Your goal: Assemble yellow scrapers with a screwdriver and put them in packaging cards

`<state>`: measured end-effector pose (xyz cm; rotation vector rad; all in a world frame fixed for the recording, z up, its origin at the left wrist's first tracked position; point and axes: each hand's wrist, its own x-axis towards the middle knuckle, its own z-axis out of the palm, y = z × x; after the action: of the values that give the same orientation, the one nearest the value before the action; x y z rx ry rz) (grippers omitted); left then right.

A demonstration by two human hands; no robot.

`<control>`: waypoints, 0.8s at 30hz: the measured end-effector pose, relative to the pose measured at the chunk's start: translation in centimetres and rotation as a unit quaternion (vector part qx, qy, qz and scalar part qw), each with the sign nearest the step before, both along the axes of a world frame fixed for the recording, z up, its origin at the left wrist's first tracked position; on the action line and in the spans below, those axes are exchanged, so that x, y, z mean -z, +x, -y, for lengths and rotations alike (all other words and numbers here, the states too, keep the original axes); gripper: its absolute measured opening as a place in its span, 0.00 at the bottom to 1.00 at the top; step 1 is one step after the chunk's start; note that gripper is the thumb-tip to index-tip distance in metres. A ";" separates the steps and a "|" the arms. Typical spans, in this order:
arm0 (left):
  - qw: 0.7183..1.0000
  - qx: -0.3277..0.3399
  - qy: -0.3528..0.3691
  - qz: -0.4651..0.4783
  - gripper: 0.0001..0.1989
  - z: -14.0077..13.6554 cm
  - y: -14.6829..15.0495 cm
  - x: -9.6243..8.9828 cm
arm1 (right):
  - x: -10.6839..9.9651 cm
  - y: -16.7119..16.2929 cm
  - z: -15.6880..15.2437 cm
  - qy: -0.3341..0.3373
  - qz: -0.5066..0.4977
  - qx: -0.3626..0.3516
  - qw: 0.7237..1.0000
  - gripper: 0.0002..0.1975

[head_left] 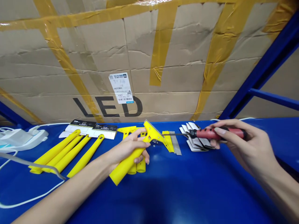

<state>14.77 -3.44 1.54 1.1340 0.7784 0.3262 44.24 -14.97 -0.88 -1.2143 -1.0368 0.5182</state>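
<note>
My left hand (130, 146) is closed around the neck of a yellow scraper (126, 166), its wide head tilted up to the right. In my right hand (245, 143) is a red-handled screwdriver (210, 133), held level with the shaft pointing left. The shaft's tip is close to the scraper head; whether it touches a screw there I cannot tell. Behind my left hand lie more yellow scraper parts (128, 130), partly hidden. Small screws or nuts (154, 145) and a grey flat blade (175, 143) lie just beyond the held scraper.
Several yellow handles (86, 157) lie at left beside black-and-white cards (105, 131). Folded white cards (193, 140) sit at right. A white power strip (30, 140) with cables is far left. A large taped carton (144, 56) stands behind, with a blue frame post (259, 65) at right.
</note>
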 end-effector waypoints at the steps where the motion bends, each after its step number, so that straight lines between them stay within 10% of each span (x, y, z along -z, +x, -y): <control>1: 1.000 0.001 0.006 -0.005 0.35 0.1 0.1 0.1 | 0.2 0.1 0.2 -0.002 0.014 -0.002 1.000 0.09; 24: 0.999 0.000 0.040 -0.026 0.26 0.5 0.1 0.0 | 0.8 -2.1 -0.1 0.000 0.081 0.059 0.995 0.10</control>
<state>14.90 -3.94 1.51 1.2224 0.8174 0.3320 42.18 -14.89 -1.66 -1.3261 -1.0947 0.3325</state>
